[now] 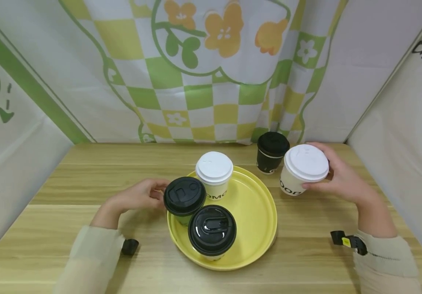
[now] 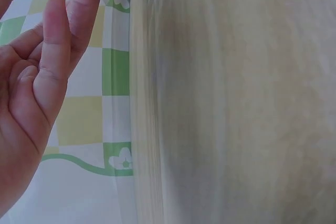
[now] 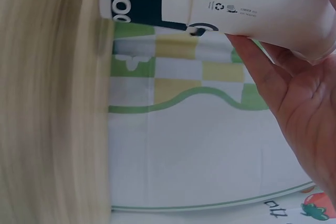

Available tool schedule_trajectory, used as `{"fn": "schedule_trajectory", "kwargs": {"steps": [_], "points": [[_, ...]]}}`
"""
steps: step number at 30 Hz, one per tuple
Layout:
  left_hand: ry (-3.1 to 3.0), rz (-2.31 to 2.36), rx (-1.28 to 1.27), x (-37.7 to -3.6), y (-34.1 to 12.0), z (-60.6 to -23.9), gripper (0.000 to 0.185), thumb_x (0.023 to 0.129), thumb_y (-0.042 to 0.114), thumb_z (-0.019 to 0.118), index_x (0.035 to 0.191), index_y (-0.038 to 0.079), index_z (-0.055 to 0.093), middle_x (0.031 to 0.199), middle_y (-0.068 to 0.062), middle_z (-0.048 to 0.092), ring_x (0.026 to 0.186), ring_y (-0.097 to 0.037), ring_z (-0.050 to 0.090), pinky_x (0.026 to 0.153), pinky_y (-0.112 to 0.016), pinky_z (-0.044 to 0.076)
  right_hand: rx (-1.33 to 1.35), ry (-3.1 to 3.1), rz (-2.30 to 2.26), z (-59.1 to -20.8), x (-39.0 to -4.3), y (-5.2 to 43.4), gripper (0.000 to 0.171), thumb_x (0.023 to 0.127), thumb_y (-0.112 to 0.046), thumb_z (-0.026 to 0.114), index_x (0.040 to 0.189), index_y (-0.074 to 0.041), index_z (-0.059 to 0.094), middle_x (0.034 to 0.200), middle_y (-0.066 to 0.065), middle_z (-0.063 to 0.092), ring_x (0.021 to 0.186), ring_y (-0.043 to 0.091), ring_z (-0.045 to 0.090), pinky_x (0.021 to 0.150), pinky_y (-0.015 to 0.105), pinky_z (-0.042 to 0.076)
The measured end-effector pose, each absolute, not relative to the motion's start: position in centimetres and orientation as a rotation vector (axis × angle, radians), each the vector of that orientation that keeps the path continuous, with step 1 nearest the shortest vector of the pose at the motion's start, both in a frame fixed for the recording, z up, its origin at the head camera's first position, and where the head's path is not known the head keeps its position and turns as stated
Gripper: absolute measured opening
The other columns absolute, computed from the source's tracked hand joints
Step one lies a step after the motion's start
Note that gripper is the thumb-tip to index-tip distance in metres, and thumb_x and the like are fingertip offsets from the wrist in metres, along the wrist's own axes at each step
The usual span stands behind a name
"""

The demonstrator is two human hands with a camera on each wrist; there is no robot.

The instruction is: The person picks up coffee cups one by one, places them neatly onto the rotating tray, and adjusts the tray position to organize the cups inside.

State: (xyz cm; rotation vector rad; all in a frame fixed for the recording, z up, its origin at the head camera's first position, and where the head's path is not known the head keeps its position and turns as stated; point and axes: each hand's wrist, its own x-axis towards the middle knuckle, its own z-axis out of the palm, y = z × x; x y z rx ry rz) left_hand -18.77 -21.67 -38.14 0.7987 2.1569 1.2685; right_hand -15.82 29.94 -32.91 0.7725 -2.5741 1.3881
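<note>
Five lidded paper cups: three on the round yellow tray [image 1: 260, 212], two beside it | your right hand [image 1: 339, 177] grips the white-lidded cup [image 1: 303, 169], tilted just right of the tray | your left hand [image 1: 137, 196], fingers loosely curled, touches the black-lidded cup [image 1: 184, 199] | wood-grain table [image 1: 67, 183].

left hand [image 1: 141, 196] relaxed; right hand [image 1: 337, 175] curled, gripping

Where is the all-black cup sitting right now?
In the head view, the all-black cup stands on the wooden table behind the yellow tray, beside the white-lidded cup.
</note>
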Motion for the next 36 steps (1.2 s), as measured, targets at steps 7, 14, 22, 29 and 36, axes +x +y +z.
{"fn": "schedule_trajectory", "kwargs": {"steps": [7,14,22,29,36], "points": [[2.129,1.265,0.778,-19.0,-21.6,-38.1,0.052,0.085,-0.004,0.064,0.135,-0.006,0.051,0.125,-0.022,0.062,0.094,-0.022,0.071,0.083,-0.043,0.059,0.937,-2.447,1.539,-32.3,-15.5,29.2,0.103,0.064,0.022,0.079,0.151,-0.001,0.030,0.138,-0.006,0.049,0.120,0.004,0.052,0.090,0.013,0.051],[2.118,1.278,0.776,-19.2,-21.6,-38.1,0.053,0.085,-0.003,0.065,0.136,-0.008,0.050,0.126,-0.025,0.060,0.094,-0.021,0.072,0.084,-0.045,0.059,1.059,-2.376,1.612,-31.6,-15.1,28.3,0.104,0.060,0.026,0.079,0.149,0.002,0.031,0.141,-0.001,0.049,0.123,0.008,0.050,0.091,0.014,0.051],[2.137,1.264,0.736,-19.4,-21.4,-38.0,0.062,0.084,0.003,0.070,0.141,-0.008,0.046,0.137,-0.028,0.053,0.103,-0.024,0.070,0.089,-0.042,0.058,1.173,-2.369,1.607,-31.2,-14.4,27.1,0.102,0.061,0.023,0.080,0.149,0.006,0.031,0.145,0.000,0.046,0.128,0.008,0.047,0.098,0.013,0.046],[2.142,1.267,0.699,-19.6,-21.3,-38.0,0.064,0.085,0.004,0.071,0.142,-0.007,0.046,0.140,-0.029,0.050,0.110,-0.029,0.068,0.089,-0.037,0.058,1.229,-2.422,1.586,-31.5,-14.0,25.9,0.104,0.062,0.019,0.082,0.151,0.002,0.030,0.143,-0.001,0.047,0.127,0.008,0.048,0.098,0.015,0.047],[2.116,1.294,0.675,-19.7,-21.2,-37.9,0.064,0.085,0.001,0.069,0.144,-0.007,0.043,0.140,-0.030,0.049,0.109,-0.030,0.068,0.086,-0.033,0.059,1.183,-2.551,1.540,-32.2,-13.6,24.8,0.107,0.063,0.007,0.089,0.152,-0.006,0.031,0.142,-0.002,0.048,0.127,0.007,0.050,0.096,0.021,0.051]]}}
